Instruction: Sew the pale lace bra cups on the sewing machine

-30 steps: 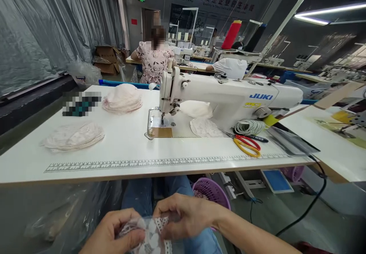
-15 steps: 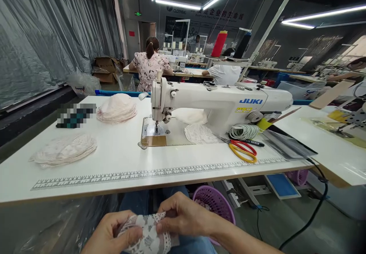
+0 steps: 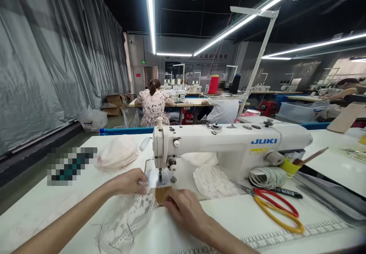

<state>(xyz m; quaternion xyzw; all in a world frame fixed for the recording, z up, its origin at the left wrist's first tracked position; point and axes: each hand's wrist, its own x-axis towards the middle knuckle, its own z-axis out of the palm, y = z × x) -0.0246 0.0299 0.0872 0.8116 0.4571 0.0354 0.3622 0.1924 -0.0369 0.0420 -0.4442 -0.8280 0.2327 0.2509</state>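
Note:
A white lace piece point(image 3: 130, 216) hangs over the front of the white table, its scalloped edge running up to the sewing machine's needle area. My left hand point(image 3: 131, 181) pinches its upper end, just left of the presser foot point(image 3: 161, 176). My right hand point(image 3: 185, 210) is curled, fingertips down by the brown plate point(image 3: 162, 195) in front of the needle. Its fingertips are close to the lace edge, but what they grip is hidden. The white sewing machine point(image 3: 228, 143) stands behind both hands. More lace pieces point(image 3: 215, 181) lie under its arm.
Red-and-yellow scissors point(image 3: 278, 210), a coil of pale cord point(image 3: 267, 178) and a black marker point(image 3: 288, 193) lie at right. A stack of pale fabric pieces point(image 3: 118, 153) sits at back left. A printed ruler point(image 3: 300, 235) runs along the front edge. Co-workers sit beyond.
Both hands have risen from below the table edge to the needle area, bringing the lace onto the table. The left hand is now beside the presser foot. The view has tilted up.

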